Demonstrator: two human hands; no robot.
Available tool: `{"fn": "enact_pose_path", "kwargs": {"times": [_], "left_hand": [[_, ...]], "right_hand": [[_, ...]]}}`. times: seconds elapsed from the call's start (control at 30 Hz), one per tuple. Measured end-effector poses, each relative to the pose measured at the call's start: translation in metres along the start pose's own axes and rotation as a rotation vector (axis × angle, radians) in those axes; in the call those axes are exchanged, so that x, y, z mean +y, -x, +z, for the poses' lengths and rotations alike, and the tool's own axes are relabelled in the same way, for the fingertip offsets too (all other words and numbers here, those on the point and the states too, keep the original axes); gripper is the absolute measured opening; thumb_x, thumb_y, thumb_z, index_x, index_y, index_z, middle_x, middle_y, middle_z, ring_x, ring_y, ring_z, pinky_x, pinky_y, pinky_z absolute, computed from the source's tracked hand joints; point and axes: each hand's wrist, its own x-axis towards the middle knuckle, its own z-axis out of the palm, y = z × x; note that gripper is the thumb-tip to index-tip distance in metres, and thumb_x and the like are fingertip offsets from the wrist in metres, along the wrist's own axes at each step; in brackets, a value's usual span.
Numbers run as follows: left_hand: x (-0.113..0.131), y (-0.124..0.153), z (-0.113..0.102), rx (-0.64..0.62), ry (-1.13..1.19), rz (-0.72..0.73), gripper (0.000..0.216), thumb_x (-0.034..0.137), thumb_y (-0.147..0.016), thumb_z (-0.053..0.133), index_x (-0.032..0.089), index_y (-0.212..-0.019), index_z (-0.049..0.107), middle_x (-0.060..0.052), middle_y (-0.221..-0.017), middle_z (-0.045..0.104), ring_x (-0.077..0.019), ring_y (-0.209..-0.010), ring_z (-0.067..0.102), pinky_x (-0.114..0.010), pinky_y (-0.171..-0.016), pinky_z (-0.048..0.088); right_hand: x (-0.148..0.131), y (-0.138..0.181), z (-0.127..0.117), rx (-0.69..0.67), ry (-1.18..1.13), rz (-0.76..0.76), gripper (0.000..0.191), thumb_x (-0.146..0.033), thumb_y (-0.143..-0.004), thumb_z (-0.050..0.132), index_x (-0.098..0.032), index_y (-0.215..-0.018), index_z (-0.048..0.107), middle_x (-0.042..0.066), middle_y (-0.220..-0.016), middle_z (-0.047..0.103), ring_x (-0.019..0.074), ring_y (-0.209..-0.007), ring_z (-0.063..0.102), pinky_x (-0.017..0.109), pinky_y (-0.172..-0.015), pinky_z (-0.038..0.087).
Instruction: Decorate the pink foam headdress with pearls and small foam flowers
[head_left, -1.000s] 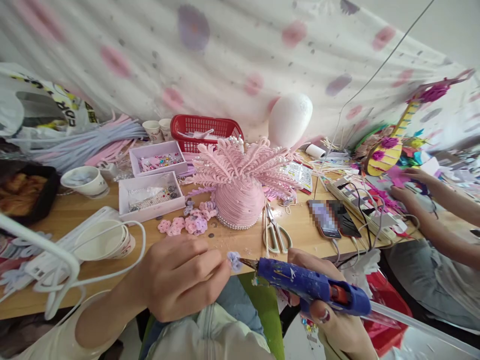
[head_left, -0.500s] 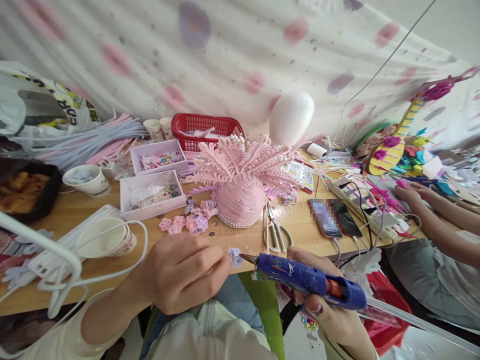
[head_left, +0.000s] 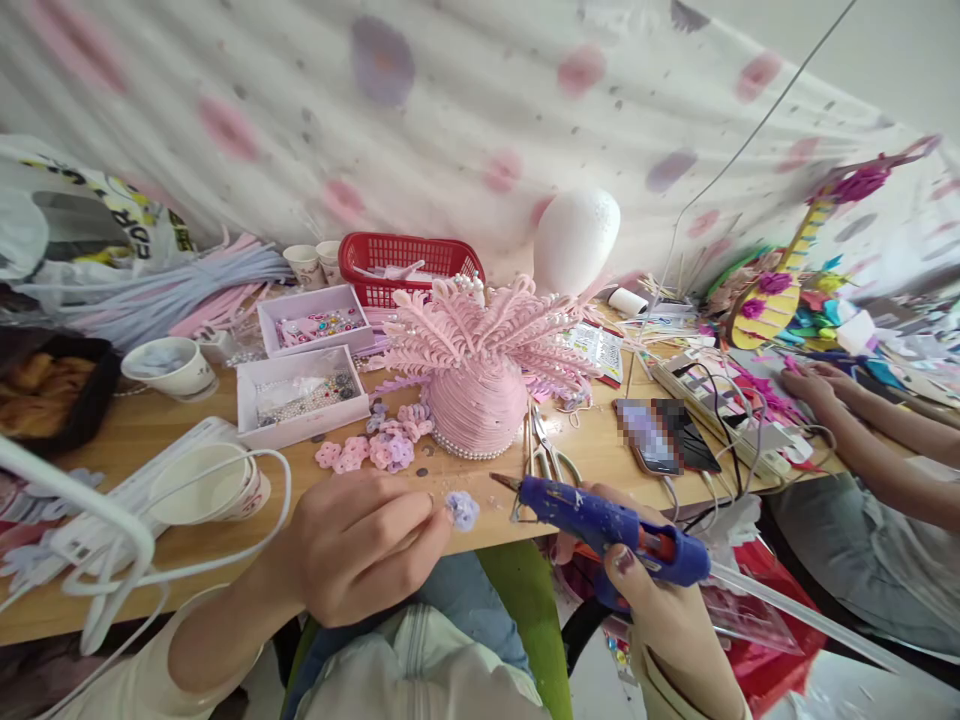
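My left hand (head_left: 360, 550) pinches a small lilac flower (head_left: 463, 509) at the table's front edge. My right hand (head_left: 660, 610) grips a blue glue gun (head_left: 611, 525) with a glue stick trailing behind it. The nozzle points left and stands a little apart from the flower. Behind them on the wooden table (head_left: 150, 430) sits a pink domed headpiece (head_left: 478, 365) with feathery fronds and a pearl trim. Several pink and lilac flowers (head_left: 375, 445) lie beside it.
Scissors (head_left: 546, 455) and two phones (head_left: 660, 435) lie right of the headpiece. Two white bead trays (head_left: 304, 390), a red basket (head_left: 405, 262), paper cups (head_left: 206, 485), a white foam egg (head_left: 576, 240) and a power strip (head_left: 720, 400) crowd the table. Another person's hands (head_left: 817, 385) work at the right.
The glue gun has drawn back to the right, so its nozzle no longer touches the lilac flower. My left hand still holds the flower in the same place.
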Motion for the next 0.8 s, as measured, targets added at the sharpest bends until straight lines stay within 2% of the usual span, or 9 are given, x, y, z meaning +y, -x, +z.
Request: {"fn": "enact_pose_path", "kwargs": {"times": [0.13, 0.23, 0.33, 0.43, 0.53, 0.6, 0.67, 0.73, 0.8], "left_hand": [[-0.002, 0.002, 0.008, 0.001, 0.064, -0.062, 0.023, 0.012, -0.094, 0.051, 0.021, -0.109, 0.065, -0.002, -0.091, 0.069, -0.0141, -0.083, 0.067, -0.025, -0.070, 0.053], [-0.002, 0.002, 0.017, 0.030, 0.059, -0.177, 0.026, 0.007, -0.095, 0.049, 0.023, -0.109, 0.065, 0.000, -0.087, 0.067, -0.0105, -0.077, 0.065, -0.022, -0.071, 0.052], [-0.004, -0.002, 0.028, 0.112, 0.051, -0.313, 0.026, 0.006, -0.094, 0.050, 0.024, -0.102, 0.066, -0.001, -0.086, 0.065, -0.0102, -0.075, 0.064, -0.021, -0.070, 0.052], [-0.008, -0.009, 0.040, 0.167, 0.169, -0.544, 0.017, 0.009, -0.091, 0.056, 0.022, -0.090, 0.067, -0.001, -0.082, 0.064, -0.0117, -0.075, 0.063, -0.022, -0.069, 0.052], [-0.015, -0.018, 0.058, 0.200, 0.396, -0.901, 0.011, 0.025, -0.089, 0.063, 0.020, -0.081, 0.069, -0.002, -0.081, 0.064, -0.0145, -0.077, 0.063, -0.025, -0.068, 0.052], [-0.023, -0.026, 0.071, 0.254, 0.602, -1.173, 0.021, 0.038, -0.082, 0.070, 0.018, -0.079, 0.069, -0.002, -0.077, 0.064, -0.0138, -0.071, 0.061, -0.025, -0.062, 0.051], [-0.032, -0.035, 0.084, 0.308, 0.801, -1.398, 0.034, 0.048, -0.070, 0.079, 0.016, -0.079, 0.069, 0.001, -0.070, 0.060, -0.0089, -0.054, 0.052, -0.022, -0.050, 0.043], [-0.041, -0.045, 0.094, 0.330, 0.931, -1.518, 0.046, 0.052, -0.058, 0.085, 0.015, -0.081, 0.069, 0.004, -0.063, 0.055, -0.0037, -0.042, 0.037, -0.020, -0.039, 0.029], [-0.049, -0.054, 0.102, 0.338, 0.990, -1.557, 0.049, 0.051, -0.052, 0.088, 0.015, -0.080, 0.069, 0.007, -0.059, 0.050, -0.0013, -0.039, 0.028, -0.018, -0.036, 0.021]], "right_hand": [[0.025, 0.003, -0.004, 0.308, -0.026, 0.128, 0.041, -0.061, -0.080, 0.071, -0.020, -0.077, 0.069, 0.005, -0.064, 0.068, 0.0201, -0.059, 0.064, 0.032, -0.058, 0.055], [0.046, -0.004, -0.010, 0.614, -0.081, 0.266, 0.050, -0.067, -0.069, 0.076, -0.019, -0.071, 0.066, 0.004, -0.060, 0.065, 0.0161, -0.049, 0.057, 0.026, -0.040, 0.045], [0.064, -0.020, -0.018, 0.824, -0.212, 0.291, 0.050, -0.068, -0.072, 0.072, -0.019, -0.075, 0.063, -0.002, -0.059, 0.062, 0.0101, -0.041, 0.048, 0.021, -0.034, 0.036], [0.077, -0.040, -0.028, 0.855, -0.375, 0.251, 0.047, -0.066, -0.078, 0.066, -0.020, -0.079, 0.062, -0.003, -0.063, 0.062, 0.0082, -0.043, 0.050, 0.019, -0.036, 0.035], [0.091, -0.058, -0.037, 0.848, -0.460, 0.260, 0.047, -0.064, -0.073, 0.071, -0.019, -0.080, 0.062, -0.002, -0.067, 0.064, 0.0078, -0.045, 0.051, 0.018, -0.036, 0.033], [0.102, -0.067, -0.042, 0.864, -0.459, 0.281, 0.048, -0.062, -0.068, 0.074, -0.018, -0.080, 0.061, -0.003, -0.066, 0.063, 0.0078, -0.045, 0.050, 0.018, -0.036, 0.032], [0.113, -0.072, -0.045, 0.881, -0.423, 0.301, 0.048, -0.062, -0.066, 0.075, -0.018, -0.079, 0.061, -0.002, -0.066, 0.064, 0.0085, -0.045, 0.050, 0.019, -0.037, 0.035], [0.124, -0.074, -0.047, 0.904, -0.367, 0.316, 0.047, -0.062, -0.066, 0.074, -0.018, -0.077, 0.063, -0.002, -0.064, 0.065, 0.0097, -0.045, 0.052, 0.021, -0.040, 0.038], [0.133, -0.073, -0.048, 0.900, -0.334, 0.313, 0.046, -0.062, -0.068, 0.073, -0.017, -0.078, 0.064, -0.001, -0.064, 0.066, 0.0116, -0.048, 0.054, 0.023, -0.043, 0.042]]}}
